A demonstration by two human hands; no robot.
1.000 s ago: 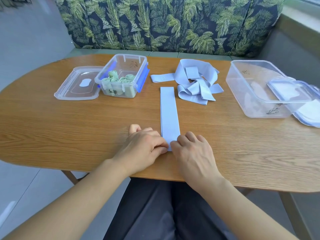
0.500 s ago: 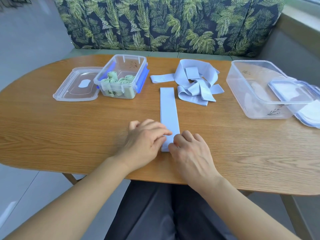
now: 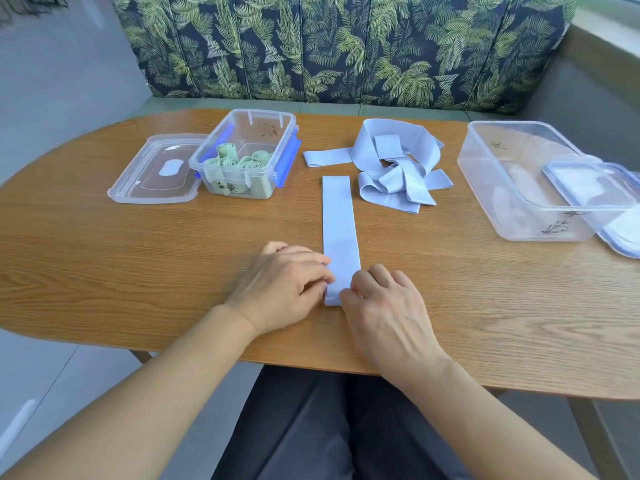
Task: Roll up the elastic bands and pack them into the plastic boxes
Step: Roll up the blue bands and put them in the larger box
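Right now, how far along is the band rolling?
Done: green rolls sit in the small box. In hand: left hand and right hand hold the near end of the flat band, not yet rolled. Left: that band, the blue pile; the big box looks empty.

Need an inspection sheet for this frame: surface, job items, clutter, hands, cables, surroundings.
Surface: wooden table, rounded ends.
Job's things: flat blue band lies straight, pointing away from the person. Loose blue bands are piled beyond it to the right. Small box holds green rolls, with the small lid beside it on the left. Large box has no rolls seen inside, and the large lid rests at its right side.
Clutter: nothing seen.
Hands: left hand and right hand pinch the flat band's near end.
Cables: nothing seen.
Surroundings: leaf-print bench back behind the table, pale floor.
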